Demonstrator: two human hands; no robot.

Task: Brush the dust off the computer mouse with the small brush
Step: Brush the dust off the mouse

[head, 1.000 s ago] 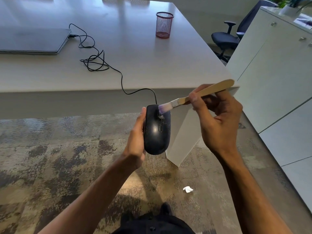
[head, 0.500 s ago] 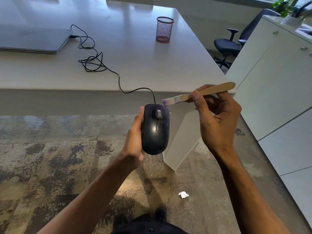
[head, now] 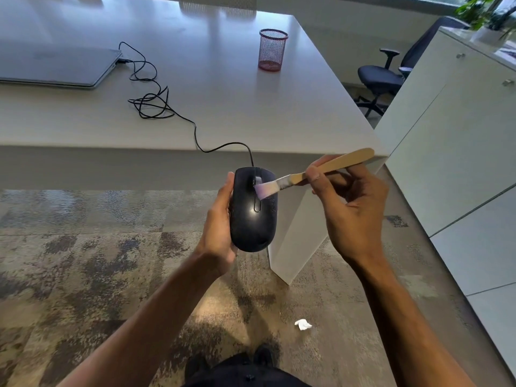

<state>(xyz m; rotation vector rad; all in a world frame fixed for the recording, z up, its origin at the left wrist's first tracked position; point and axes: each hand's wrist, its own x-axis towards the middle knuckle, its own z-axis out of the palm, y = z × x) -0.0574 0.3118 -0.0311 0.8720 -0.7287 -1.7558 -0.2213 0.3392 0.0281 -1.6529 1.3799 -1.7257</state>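
**Brush back on the wheel**

Lifted clear half a second ago, the small brush [head: 307, 174], pinched in the right hand [head: 351, 202], again touches the computer mouse [head: 252, 216], apparently beside its scroll wheel; the left hand [head: 220, 219] clasps the mouse. Another stroke begins.

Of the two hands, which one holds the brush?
The right hand holds the brush by its wooden handle, bristles on the mouse. The left hand only grips the mouse.
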